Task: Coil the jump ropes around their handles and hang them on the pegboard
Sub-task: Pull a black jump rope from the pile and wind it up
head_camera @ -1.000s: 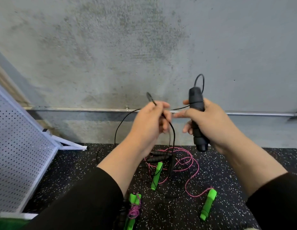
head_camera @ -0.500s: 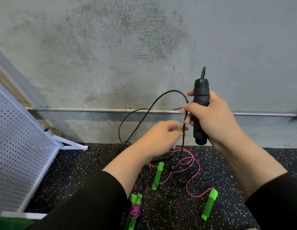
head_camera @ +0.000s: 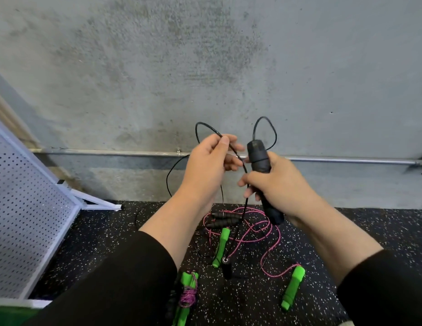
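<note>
In the middle of the frame we held the black handle (head_camera: 260, 161) nearly upright, our right hand (head_camera: 279, 187) clenched around its middle with the cap end up and the butt end pointing down toward the floor. Half a second earlier our left hand (head_camera: 206, 169) had been low, just beside the right fist; now it had come up level with the top of the handle, thumb and fingers pinching the thin black cord (head_camera: 205, 127), which arched up above the left hand and ran down between the two hands. A second small loop of cord stood above the handle's cap. We read that rise as one more turn being carried around the handle, so the coiling of this rope was under way but far from done: a long slack run of cord hung to the left and trailed onto the speckled floor (head_camera: 346, 236). How many turns sat on the handle we could not tell, black on black. Below the hands a pink rope (head_camera: 264, 231) lay loose with its green handles (head_camera: 293, 288) apart, uncoiled; at the lower centre one green pair (head_camera: 187, 290) looked already wrapped. The white pegboard (head_camera: 24, 208) leaned at the left edge of the frame, with nothing visibly hung on it.
</note>
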Demonstrator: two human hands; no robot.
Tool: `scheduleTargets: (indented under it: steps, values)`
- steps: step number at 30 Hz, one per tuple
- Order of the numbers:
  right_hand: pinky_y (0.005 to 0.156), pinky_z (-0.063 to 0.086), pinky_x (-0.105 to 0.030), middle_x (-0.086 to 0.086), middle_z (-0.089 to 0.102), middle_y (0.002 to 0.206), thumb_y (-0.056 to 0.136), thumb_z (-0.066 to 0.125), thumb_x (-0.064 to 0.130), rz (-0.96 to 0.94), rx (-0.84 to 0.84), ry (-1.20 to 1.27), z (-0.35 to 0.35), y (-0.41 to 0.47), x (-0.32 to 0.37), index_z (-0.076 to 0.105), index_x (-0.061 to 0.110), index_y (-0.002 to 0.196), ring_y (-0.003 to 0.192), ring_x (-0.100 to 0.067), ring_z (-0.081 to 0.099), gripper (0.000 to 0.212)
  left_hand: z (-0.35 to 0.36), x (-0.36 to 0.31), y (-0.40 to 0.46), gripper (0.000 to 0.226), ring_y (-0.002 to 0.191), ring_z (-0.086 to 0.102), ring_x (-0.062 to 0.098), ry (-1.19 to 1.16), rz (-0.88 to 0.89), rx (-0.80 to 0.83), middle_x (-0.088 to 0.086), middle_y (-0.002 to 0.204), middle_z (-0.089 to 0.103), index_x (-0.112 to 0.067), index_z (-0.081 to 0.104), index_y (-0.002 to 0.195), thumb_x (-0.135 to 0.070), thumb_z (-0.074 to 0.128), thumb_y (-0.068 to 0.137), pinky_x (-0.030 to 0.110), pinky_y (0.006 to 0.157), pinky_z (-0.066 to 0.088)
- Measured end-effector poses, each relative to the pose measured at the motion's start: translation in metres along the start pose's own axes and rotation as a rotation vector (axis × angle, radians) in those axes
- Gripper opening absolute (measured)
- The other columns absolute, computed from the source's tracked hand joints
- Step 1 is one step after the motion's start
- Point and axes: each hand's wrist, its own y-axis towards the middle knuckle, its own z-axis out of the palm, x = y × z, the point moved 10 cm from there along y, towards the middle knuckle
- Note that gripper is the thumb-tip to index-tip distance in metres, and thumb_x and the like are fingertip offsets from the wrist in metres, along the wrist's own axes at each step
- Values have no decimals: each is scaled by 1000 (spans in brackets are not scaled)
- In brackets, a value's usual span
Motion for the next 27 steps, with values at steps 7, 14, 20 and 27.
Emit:
scheduleTargets:
  steps: [7, 14, 20, 27]
  values:
    - [46, 46, -26, -9, 72, 71, 87, 58, -7, -146, -191, 261, -30, 0, 32, 55, 12, 113, 51, -19, 60, 33, 23, 44, -25, 19, 57, 53, 12, 711, -272, 451, -8, 71, 69, -22, 71, 110, -18, 56, 99, 22, 50, 41]
    - [52, 49, -27, -17, 75, 105, 91, 70, 9, -131, -235, 356, -46, -3, 35, 56, 19, 112, 65, -25, 71, 27, 26, 26, -10, 26, 57, 52, 14, 579, -59, 237, -3, 77, 65, -19, 60, 98, -19, 37, 109, 33, 62, 43]
    - [52, 50, -31, -20, 74, 100, 89, 69, 3, 66, 72, 101, 6, -6, -9, 59, 12, 116, 66, -25, 68, 31, 10, 5, -2, 28, 53, 44, 14, 68, -62, 68, 2, 71, 58, -10, 60, 102, -14, 35, 111, 26, 52, 37]
    - [45, 45, -25, -11, 72, 68, 86, 57, -6, -21, -98, 75, -4, 1, 4, 58, 13, 106, 51, -20, 61, 28, -2, 11, -7, 37, 63, 55, 15, 119, -179, 23, 7, 103, 73, -13, 64, 120, -39, 39, 109, 31, 60, 46]
